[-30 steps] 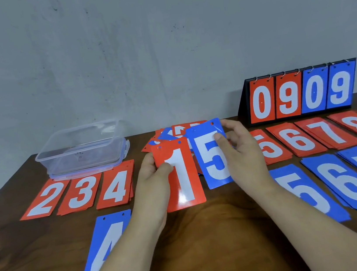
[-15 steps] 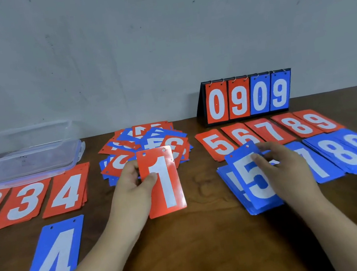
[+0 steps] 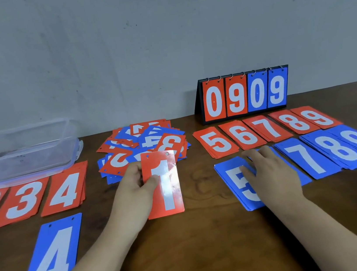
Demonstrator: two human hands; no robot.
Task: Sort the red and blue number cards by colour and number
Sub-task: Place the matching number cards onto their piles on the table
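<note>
1. The left hand (image 3: 134,187) pinches the red 1 card (image 3: 166,194) by its left edge, thumb on its face, near the mixed heap (image 3: 144,143).
2. The right hand (image 3: 270,175) lies with straight fingers on the blue 5 pile (image 3: 231,180).
3. Brown tabletop (image 3: 209,234) shows between the hands.

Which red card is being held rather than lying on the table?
The red 1 card, pinched upright by the left hand in front of the mixed heap; the rest lie in piles or hang on the scoreboard.
</note>
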